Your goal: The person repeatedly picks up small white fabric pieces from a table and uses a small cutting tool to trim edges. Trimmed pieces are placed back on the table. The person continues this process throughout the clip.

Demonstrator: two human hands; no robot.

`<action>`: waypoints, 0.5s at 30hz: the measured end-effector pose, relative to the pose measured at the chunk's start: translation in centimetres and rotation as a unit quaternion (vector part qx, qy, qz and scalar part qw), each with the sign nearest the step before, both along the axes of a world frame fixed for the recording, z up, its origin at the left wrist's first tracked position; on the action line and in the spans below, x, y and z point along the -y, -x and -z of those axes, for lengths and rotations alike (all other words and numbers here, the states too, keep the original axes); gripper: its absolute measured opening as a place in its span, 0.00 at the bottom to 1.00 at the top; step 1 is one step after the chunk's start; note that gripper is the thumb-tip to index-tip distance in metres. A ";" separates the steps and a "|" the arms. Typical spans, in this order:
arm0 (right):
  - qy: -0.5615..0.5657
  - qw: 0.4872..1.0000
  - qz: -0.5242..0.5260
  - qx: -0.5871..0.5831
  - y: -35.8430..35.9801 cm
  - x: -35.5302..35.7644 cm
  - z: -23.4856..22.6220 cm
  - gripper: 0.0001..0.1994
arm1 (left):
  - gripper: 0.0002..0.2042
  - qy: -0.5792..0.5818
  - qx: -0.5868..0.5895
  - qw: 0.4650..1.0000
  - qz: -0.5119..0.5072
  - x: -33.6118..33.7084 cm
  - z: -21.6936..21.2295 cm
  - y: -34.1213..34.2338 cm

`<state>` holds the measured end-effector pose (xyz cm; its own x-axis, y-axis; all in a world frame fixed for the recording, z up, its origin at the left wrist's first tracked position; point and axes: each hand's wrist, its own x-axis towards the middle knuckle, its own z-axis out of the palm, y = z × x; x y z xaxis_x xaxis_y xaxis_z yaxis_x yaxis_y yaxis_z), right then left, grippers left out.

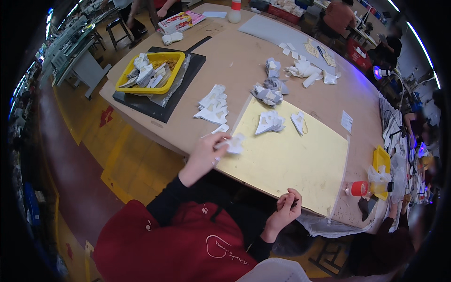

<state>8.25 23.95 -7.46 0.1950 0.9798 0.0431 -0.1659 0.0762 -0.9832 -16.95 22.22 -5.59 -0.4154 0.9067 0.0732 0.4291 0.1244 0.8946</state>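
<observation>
My left hand (203, 156) pinches a white cut piece (235, 144) over the left edge of the yellow sheet (291, 160); the piece is slightly blurred. Just beyond it, a fanned row of similar white pieces (213, 105) lies on the brown tabletop. My right hand (285, 210) is closed near the sheet's front edge. A small dark bit shows at its fingers, too little to name. On the sheet lie a stack of white and grey pieces (270, 122) and a single white piece (298, 123) with a loop beside it. Bundled grey pieces (268, 93) rest at the sheet's far edge.
A yellow basket (176, 75) of pieces stands on a black mat (141, 107) at the left. White scraps (303, 69) and a pen (321, 51) lie farther back. At the right are a red-capped jar (359, 188) and a yellow tray (381, 160). Other people work around.
</observation>
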 end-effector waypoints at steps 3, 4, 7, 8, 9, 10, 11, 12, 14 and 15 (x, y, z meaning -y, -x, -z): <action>0.009 0.999 0.009 0.036 -2.1 -1.4 1.7 0.07 | 0.13 -0.054 -0.239 0.968 -0.054 -0.5 2.9 3.3; 0.017 0.999 0.022 0.039 -2.4 -1.7 1.9 0.07 | 0.13 -0.081 -0.324 0.940 -0.064 -0.8 3.3 3.7; 0.031 0.998 0.012 0.048 -3.0 -2.4 2.4 0.07 | 0.12 0.017 -0.142 0.988 -0.065 -0.9 3.7 3.8; 0.036 0.998 0.009 0.051 -3.2 -2.5 2.6 0.07 | 0.11 0.065 -0.062 0.994 -0.064 -0.8 3.9 3.7; 0.021 0.997 0.006 0.075 -3.3 -2.6 2.8 0.07 | 0.10 0.044 -0.115 0.992 -0.039 -1.0 4.1 3.8; 0.008 0.995 0.003 0.100 -3.2 -2.5 2.9 0.06 | 0.10 0.033 -0.095 0.994 -0.045 -1.7 4.1 4.5; -0.005 0.992 0.000 0.125 -3.1 -2.6 3.1 0.06 | 0.10 0.023 -0.075 0.996 -0.051 -2.3 3.9 5.3; -0.009 0.991 -0.010 0.130 -3.0 -2.8 3.1 0.06 | 0.11 0.019 -0.052 0.996 -0.064 -2.6 3.6 5.7; -0.007 0.989 -0.029 0.142 -2.9 -2.8 3.0 0.05 | 0.10 -0.017 -0.185 0.974 -0.132 -4.3 0.3 5.3; -0.001 0.989 -0.028 0.145 -2.8 -2.8 3.1 0.05 | 0.10 -0.063 -0.271 0.945 -0.171 -5.1 -0.4 5.1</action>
